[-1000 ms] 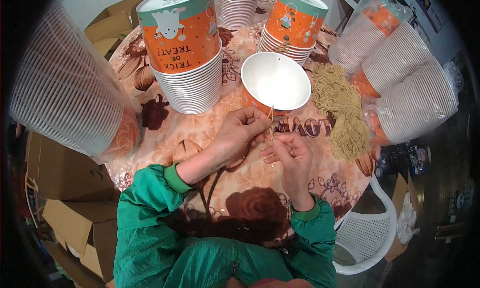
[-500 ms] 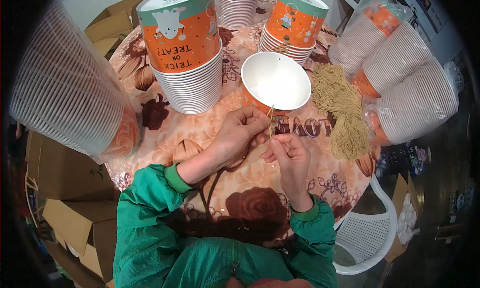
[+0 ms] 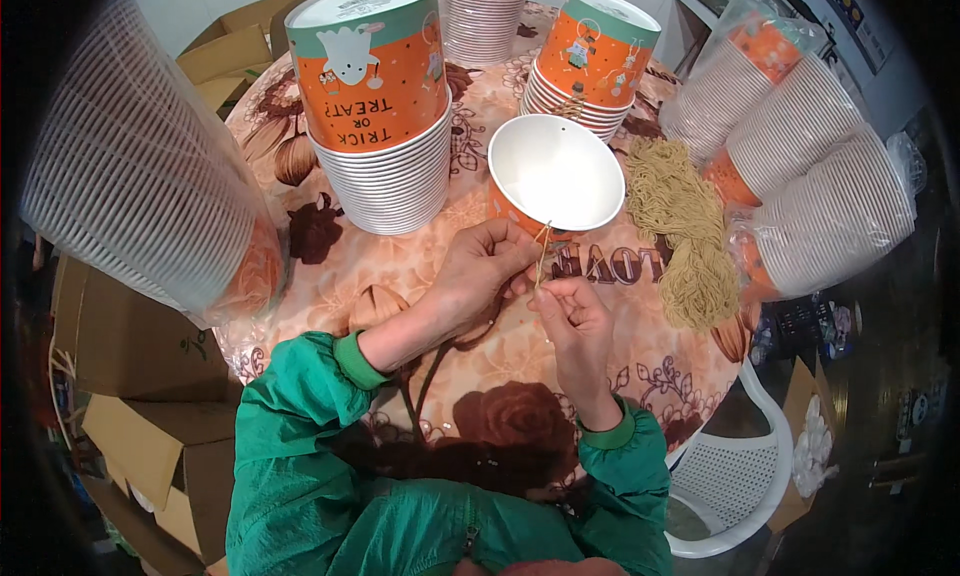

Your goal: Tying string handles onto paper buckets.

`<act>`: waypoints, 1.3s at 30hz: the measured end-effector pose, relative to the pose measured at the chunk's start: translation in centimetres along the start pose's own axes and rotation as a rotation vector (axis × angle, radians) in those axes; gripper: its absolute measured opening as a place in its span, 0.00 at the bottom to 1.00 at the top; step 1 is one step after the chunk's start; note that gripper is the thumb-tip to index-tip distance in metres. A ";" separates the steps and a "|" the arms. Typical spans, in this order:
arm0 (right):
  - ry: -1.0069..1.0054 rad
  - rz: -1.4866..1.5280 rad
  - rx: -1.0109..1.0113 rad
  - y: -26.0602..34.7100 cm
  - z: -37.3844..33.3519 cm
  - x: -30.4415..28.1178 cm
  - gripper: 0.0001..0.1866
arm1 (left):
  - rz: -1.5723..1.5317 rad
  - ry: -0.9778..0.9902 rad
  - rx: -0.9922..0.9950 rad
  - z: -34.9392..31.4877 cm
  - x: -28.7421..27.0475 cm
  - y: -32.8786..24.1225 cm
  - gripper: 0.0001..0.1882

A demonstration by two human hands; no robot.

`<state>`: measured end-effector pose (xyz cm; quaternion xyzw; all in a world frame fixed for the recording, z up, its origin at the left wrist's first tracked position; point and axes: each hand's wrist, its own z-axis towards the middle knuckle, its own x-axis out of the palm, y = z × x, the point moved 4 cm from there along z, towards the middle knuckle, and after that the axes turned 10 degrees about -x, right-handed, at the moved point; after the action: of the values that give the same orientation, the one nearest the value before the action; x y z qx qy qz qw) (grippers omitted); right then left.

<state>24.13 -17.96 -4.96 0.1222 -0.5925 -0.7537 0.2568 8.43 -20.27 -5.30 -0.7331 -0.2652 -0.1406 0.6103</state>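
A paper bucket (image 3: 556, 172), white inside and orange outside, stands on the table with its opening tilted toward me. A tan string (image 3: 542, 253) passes through the near side of its rim and hangs down. My left hand (image 3: 490, 264) pinches this string between thumb and forefinger, close below the rim. Just to the right and a little lower, my right hand (image 3: 577, 316) has thumb and fingertips closed on the string's lower part. The outer fingers of my left hand are partly hidden.
A hank of tan string (image 3: 688, 238) lies right of the bucket. Stacks of nested orange buckets stand at back left (image 3: 375, 106) and back right (image 3: 592, 56). Bagged stacks (image 3: 140, 166) flank both sides. Cardboard boxes (image 3: 165, 456) sit at left, a white chair (image 3: 735, 476) at right.
My right hand has moved slightly down along the string, its fingers drawn closer together. The view has shifted a little, so the bucket and stacks appear slightly lower.
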 end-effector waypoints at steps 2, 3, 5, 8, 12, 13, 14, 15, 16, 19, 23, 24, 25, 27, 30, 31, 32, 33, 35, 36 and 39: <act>0.000 0.000 0.016 -0.1 -0.1 0.1 0.03 | 0.021 -0.003 0.018 0.1 0.0 0.0 0.05; 0.016 0.000 0.012 -0.4 -0.1 0.2 0.02 | 0.023 -0.005 0.033 0.2 0.0 0.1 0.05; 0.032 -0.002 0.007 -0.4 -0.2 0.3 0.02 | 0.024 -0.005 0.050 0.2 0.0 0.1 0.05; 0.029 -0.004 0.019 -0.1 -0.3 0.7 0.01 | 0.080 -0.027 0.052 -0.2 0.1 0.0 0.05; 0.048 -0.024 0.030 0.1 0.0 0.5 0.02 | 0.197 -0.039 0.101 0.0 0.0 -0.1 0.06; 0.054 -0.036 0.035 0.2 -0.1 0.5 0.02 | 0.250 -0.039 0.099 -0.1 0.0 -0.2 0.06; 0.053 -0.036 0.037 0.3 -0.1 0.5 0.02 | 0.250 -0.039 0.098 -0.2 0.0 -0.1 0.06; 0.045 -0.040 0.046 0.3 -0.1 0.6 0.02 | 0.318 -0.057 0.124 -0.2 -0.1 -0.2 0.06; 0.037 -0.043 0.055 0.3 -0.1 0.6 0.03 | 0.386 -0.075 0.150 -0.2 -0.1 -0.2 0.06; 0.033 -0.046 0.062 0.6 -0.1 0.6 0.03 | 0.446 -0.089 0.177 -0.2 -0.2 -0.4 0.06; 0.035 -0.045 0.072 0.8 0.1 0.4 0.03 | 0.545 -0.128 0.238 -0.2 -0.3 -0.6 0.06; 0.045 -0.058 0.072 0.9 0.1 0.3 0.03 | 0.573 -0.137 0.248 -0.3 -0.2 -0.7 0.06; 0.056 -0.072 0.073 0.9 0.1 0.3 0.03 | 0.601 -0.145 0.257 -0.4 -0.2 -0.9 0.06; 0.053 -0.045 0.075 0.7 0.1 0.4 0.03 | 0.585 -0.145 0.265 -0.5 0.0 -1.1 0.06; 0.065 0.008 0.071 -0.1 -0.2 0.9 0.04 | 0.508 -0.113 0.276 -0.3 0.2 -1.6 0.07; 0.080 0.035 0.065 -0.2 -0.3 1.1 0.06 | 0.447 -0.081 0.281 -0.2 0.2 -1.7 0.08; 0.078 0.034 0.066 -0.2 -0.4 1.1 0.06 | 0.446 -0.079 0.279 -0.1 0.1 -1.8 0.08; 0.116 -0.008 0.076 -0.2 -0.6 1.3 0.08 | 0.397 -0.044 0.232 0.0 -0.1 -1.7 0.07; 0.155 -0.051 0.087 -0.4 -0.8 1.5 0.10 | 0.348 -0.009 0.184 0.1 -0.3 -1.7 0.06; 0.167 -0.062 0.082 -0.7 -0.8 1.4 0.10 | 0.271 -0.004 0.101 0.3 -0.6 -1.4 0.06; 0.188 -0.094 0.079 -1.2 -0.8 1.2 0.10 | 0.178 0.011 -0.042 0.7 -1.2 -0.8 0.07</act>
<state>23.23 -19.05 -6.18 0.2303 -0.5885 -0.7262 0.2707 6.91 -19.76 -5.38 -0.7656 -0.1930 -0.0954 0.6062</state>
